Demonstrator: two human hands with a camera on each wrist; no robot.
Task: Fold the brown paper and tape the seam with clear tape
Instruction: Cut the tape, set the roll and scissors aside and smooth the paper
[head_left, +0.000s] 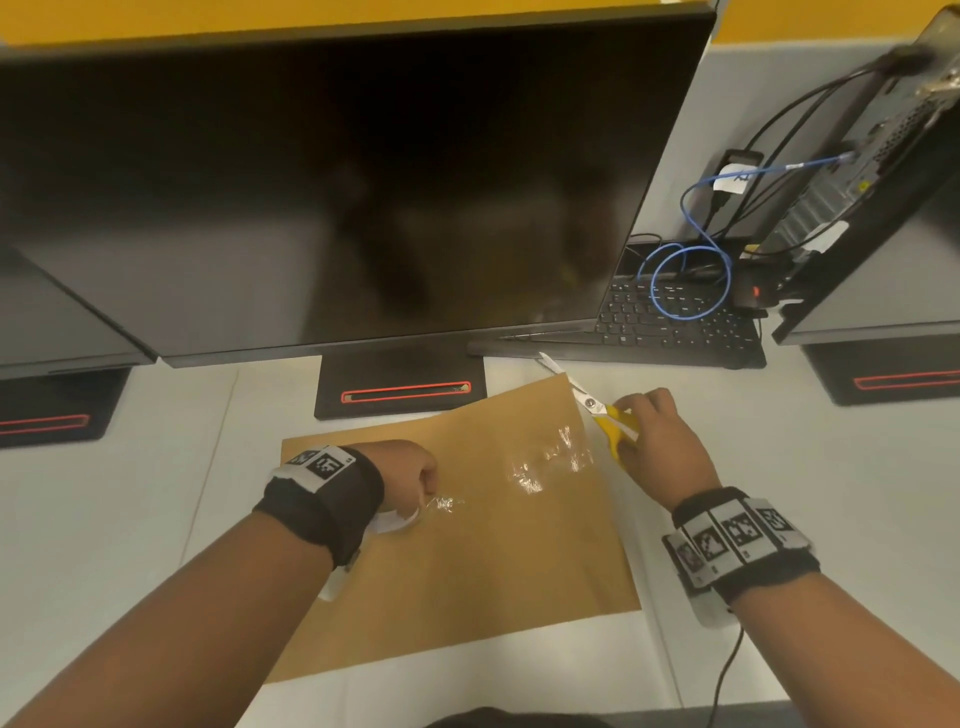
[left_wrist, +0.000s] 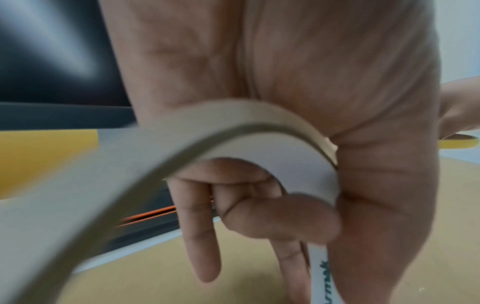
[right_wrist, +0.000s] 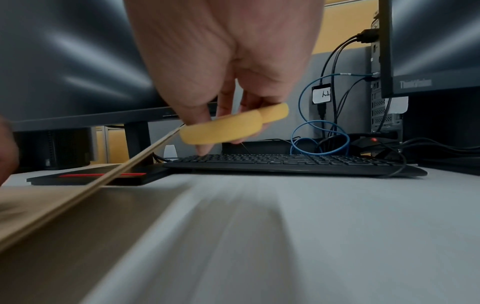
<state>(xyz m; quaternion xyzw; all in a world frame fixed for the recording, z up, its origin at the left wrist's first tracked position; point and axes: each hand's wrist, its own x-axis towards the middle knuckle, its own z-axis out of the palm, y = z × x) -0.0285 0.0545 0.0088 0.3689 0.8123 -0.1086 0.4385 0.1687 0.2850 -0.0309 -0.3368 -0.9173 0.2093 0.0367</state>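
The folded brown paper (head_left: 467, 551) lies flat on the pale grey desk (head_left: 779, 519) just in front of the monitor stand (head_left: 400, 384), with a crinkled strip of clear tape (head_left: 545, 457) stuck across its upper right part. The left hand (head_left: 405, 473) rests on the paper's left side, fingers curled through the core of the tape roll (left_wrist: 272, 148). The right hand (head_left: 660, 436) grips the yellow-handled scissors (head_left: 597, 410) at the paper's far right corner, blades pointing toward the black keyboard (head_left: 675, 322).
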